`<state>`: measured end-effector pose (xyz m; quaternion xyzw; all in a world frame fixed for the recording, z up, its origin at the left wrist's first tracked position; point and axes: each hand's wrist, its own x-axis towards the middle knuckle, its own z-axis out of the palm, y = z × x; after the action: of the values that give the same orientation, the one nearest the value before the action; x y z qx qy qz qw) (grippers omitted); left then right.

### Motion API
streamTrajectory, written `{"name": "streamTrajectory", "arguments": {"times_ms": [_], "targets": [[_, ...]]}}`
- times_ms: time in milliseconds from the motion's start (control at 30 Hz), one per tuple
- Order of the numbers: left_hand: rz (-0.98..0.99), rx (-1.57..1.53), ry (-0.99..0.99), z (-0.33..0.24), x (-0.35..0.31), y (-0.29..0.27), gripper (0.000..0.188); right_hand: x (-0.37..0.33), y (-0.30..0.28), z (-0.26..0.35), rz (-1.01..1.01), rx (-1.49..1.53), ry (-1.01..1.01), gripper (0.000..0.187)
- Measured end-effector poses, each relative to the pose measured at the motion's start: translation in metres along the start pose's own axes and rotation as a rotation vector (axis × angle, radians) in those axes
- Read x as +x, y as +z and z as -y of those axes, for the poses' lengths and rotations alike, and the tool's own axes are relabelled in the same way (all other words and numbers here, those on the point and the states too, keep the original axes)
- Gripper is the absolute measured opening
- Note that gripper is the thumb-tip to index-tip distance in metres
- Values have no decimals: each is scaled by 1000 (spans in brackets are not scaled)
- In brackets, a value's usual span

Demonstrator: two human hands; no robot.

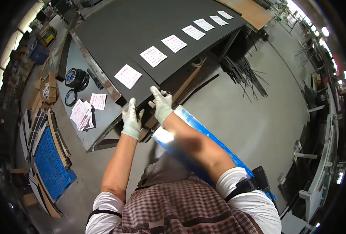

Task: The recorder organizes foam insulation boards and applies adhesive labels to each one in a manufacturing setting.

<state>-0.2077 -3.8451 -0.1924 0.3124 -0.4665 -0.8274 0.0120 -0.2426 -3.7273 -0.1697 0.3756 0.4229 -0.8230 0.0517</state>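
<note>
A dark flat panel lies at the near corner of a large black surface, with a seam between them. My left hand, in a pale glove, is at the panel's near left corner, its thumb apart and its other fingers partly hidden at the edge. At the near right corner my gloved right hand closes round the panel's edge, some fingertips out of sight. One white paper slip with red print lies on this panel. Several more slips run in a row toward the far right.
Left of the panel, a grey tabletop holds a pile of printed slips and black tape rolls. A blue plastic pallet stands at the left. Dark thin strips lie under the table's right side. A blue-edged board is below my right forearm.
</note>
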Motion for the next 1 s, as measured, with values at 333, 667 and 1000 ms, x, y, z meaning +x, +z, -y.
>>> {"name": "streamTrajectory", "arguments": {"times_ms": [333,667,1000], "targets": [[-86,157,6,4,-12,-10,57,19,-50,57,229,-381,-255,63],[-49,101,7,0,-18,-1,60,20,-41,104,601,-965,-99,33],[141,135,34,76,-94,-19,62,-34,-93,142,633,-1491,51,28]]}}
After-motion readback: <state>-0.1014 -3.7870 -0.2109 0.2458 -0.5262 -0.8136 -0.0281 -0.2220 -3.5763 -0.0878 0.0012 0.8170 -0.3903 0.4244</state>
